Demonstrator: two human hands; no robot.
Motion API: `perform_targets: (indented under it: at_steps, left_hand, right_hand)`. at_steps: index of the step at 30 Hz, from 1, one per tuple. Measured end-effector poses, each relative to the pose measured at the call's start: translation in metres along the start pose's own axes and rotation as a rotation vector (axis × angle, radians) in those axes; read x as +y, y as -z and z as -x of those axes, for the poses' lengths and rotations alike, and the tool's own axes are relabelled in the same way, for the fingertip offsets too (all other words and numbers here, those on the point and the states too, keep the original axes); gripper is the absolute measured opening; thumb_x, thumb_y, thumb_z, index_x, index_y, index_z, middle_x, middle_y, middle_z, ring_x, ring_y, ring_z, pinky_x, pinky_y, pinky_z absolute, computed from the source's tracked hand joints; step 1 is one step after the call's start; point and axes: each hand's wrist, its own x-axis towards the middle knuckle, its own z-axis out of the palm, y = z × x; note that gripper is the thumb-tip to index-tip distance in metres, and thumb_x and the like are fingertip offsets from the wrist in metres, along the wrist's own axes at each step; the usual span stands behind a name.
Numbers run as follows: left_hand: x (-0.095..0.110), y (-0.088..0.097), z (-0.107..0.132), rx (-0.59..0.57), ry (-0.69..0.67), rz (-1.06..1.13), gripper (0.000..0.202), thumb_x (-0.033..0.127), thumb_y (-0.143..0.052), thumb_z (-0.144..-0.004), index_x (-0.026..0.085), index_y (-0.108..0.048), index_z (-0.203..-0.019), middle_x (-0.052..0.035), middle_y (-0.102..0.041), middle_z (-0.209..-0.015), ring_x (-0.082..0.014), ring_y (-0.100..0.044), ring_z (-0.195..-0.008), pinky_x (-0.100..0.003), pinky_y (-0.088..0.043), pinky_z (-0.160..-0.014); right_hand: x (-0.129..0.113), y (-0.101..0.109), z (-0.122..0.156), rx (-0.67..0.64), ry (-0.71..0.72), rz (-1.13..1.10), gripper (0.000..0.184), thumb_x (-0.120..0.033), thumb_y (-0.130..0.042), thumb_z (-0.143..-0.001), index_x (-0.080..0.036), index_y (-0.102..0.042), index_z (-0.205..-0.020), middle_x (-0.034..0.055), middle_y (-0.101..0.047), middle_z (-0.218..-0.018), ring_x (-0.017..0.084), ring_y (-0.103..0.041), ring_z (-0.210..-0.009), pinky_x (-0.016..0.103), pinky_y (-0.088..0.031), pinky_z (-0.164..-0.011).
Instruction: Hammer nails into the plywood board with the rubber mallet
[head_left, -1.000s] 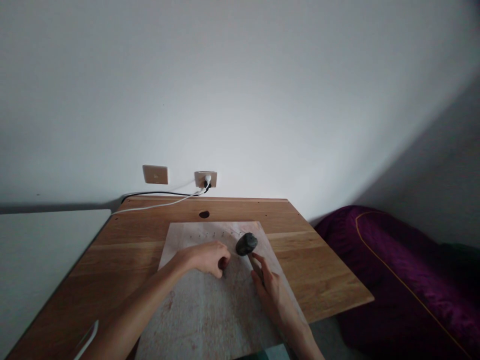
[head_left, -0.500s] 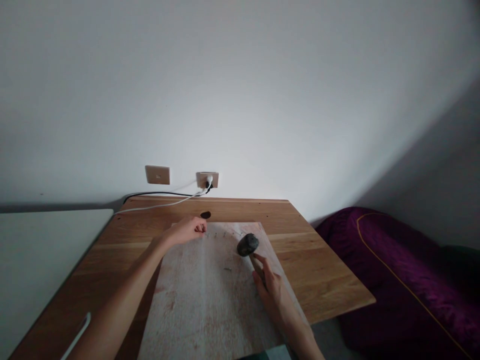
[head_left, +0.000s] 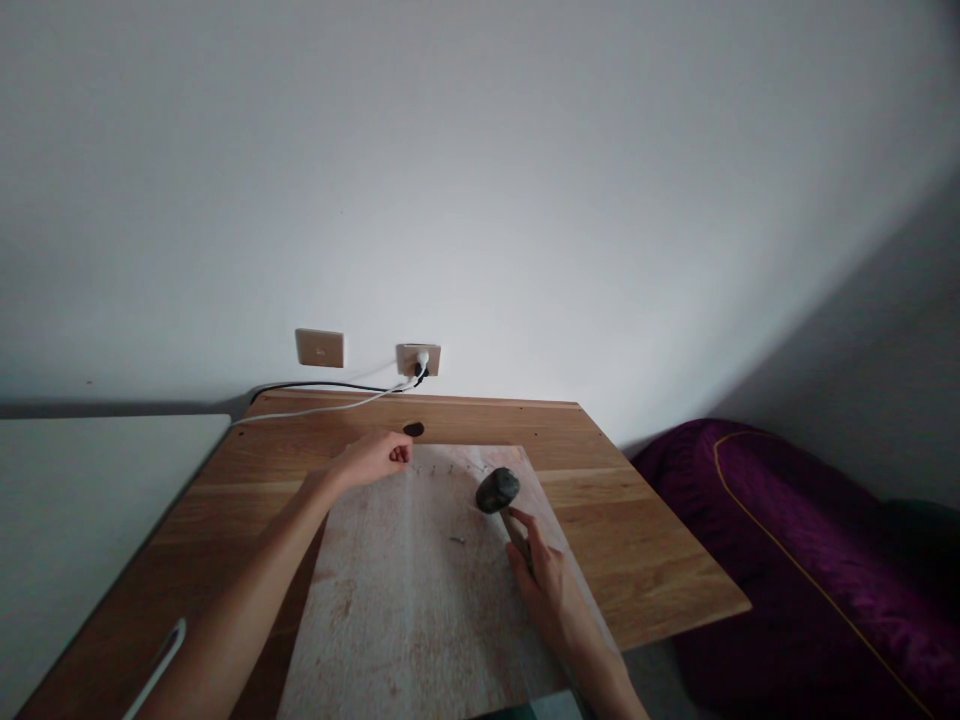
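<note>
Just below the frame's centre, a dark-headed mallet (head_left: 498, 491) is gripped by the right hand (head_left: 546, 572) over a pale board (head_left: 390, 610). Farther left, the left hand (head_left: 377, 459) curls beside a row of nails (head_left: 433, 471); whether it pinches anything, I cannot tell.

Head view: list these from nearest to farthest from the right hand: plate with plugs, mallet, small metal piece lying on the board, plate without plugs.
1. Mallet: gripped in the right hand.
2. Small metal piece: on the board, left of that hand.
3. Plate with plugs: on the wall.
4. Plate without plugs: same wall, farther left.
</note>
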Motion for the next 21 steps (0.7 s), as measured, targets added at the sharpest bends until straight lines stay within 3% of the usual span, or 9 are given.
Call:
perform_targets:
  at_steps: [7,11,16,21]
  left_hand:
    - [0.003,0.0,0.0,0.002,-0.005,-0.049,0.008,0.021,-0.066,-0.077,0.02,-0.06,-0.073,0.0003,-0.066,-0.072,-0.0183,-0.062,-0.072,-0.026,-0.039,-0.067]
    - [0.002,0.001,0.0,-0.003,-0.004,-0.05,0.011,0.019,-0.066,-0.075,0.02,-0.057,-0.07,0.0016,-0.063,-0.07,-0.0172,-0.06,-0.069,-0.025,-0.036,-0.065]
    - [0.009,-0.001,0.001,0.001,0.036,-0.067,0.019,0.028,-0.071,-0.079,0.02,-0.056,-0.069,0.0016,-0.063,-0.07,-0.0171,-0.058,-0.067,-0.026,-0.033,-0.064]
    - [0.016,-0.003,0.001,0.025,0.044,-0.143,0.025,0.034,-0.072,-0.084,0.019,-0.057,-0.07,0.0012,-0.063,-0.069,-0.0163,-0.056,-0.064,-0.026,-0.03,-0.062]
  right_hand:
    - [0.002,-0.001,0.001,0.011,0.0,-0.007,0.041,-0.025,-0.04,-0.1,-0.021,-0.053,-0.139,0.0072,-0.08,-0.102,0.023,-0.078,-0.092,0.03,-0.058,-0.078]
    - [0.001,-0.001,0.001,0.026,0.019,-0.011,0.041,-0.024,-0.041,-0.1,-0.02,-0.054,-0.138,0.0091,-0.079,-0.111,0.023,-0.077,-0.101,0.03,-0.058,-0.083]
    - [0.006,-0.004,0.0,0.021,0.006,0.023,0.042,-0.024,-0.04,-0.1,-0.019,-0.053,-0.139,0.0069,-0.079,-0.095,0.023,-0.077,-0.083,0.03,-0.057,-0.074]
    - [0.006,-0.004,0.001,0.022,0.007,0.026,0.041,-0.024,-0.039,-0.1,-0.018,-0.052,-0.139,0.007,-0.078,-0.092,0.023,-0.076,-0.082,0.03,-0.056,-0.072]
